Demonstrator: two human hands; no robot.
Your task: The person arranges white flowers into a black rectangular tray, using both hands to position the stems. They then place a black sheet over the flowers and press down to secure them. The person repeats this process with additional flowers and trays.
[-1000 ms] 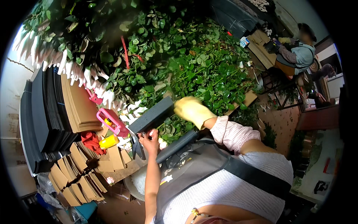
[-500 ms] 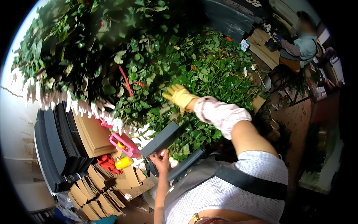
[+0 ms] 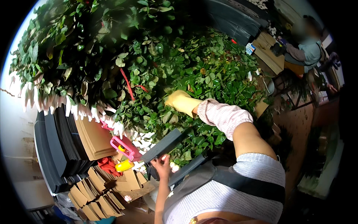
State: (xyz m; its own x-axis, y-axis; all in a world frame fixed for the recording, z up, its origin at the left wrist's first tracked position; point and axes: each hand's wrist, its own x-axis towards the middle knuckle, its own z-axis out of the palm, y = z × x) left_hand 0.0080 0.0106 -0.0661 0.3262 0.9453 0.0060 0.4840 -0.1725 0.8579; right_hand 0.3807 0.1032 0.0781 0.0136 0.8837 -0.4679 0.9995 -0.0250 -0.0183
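My right hand [image 3: 180, 100], in a yellow glove, reaches into a thick heap of leafy green rose stems [image 3: 220, 80]. Its fingertips dip among the leaves, so what they touch is hidden. My bare left hand [image 3: 162, 168] is beside a dark grey bar [image 3: 161, 145], at its lower end. Between the left thumb and fingers shows a small pale pink rose head [image 3: 164, 158]. More pale rose heads [image 3: 174, 168] lie just right of that hand. A second dark bar [image 3: 188, 170] runs close to my apron.
Left stand dark sheets [image 3: 56, 145], brown cardboard [image 3: 95, 138] and folded cardboard pieces [image 3: 100, 201]. A pink-handled tool [image 3: 128, 149], a yellow roll [image 3: 124, 165] and red material [image 3: 107, 165] lie near the left hand. White-netted flower heads [image 3: 80, 110] line the heap. A person [image 3: 307, 52] works far right.
My gloved right hand has moved slightly down, its spread fingers sinking into the leaves. My left hand stays by the grey bar, with the rose head showing more clearly. The view has shifted slightly.
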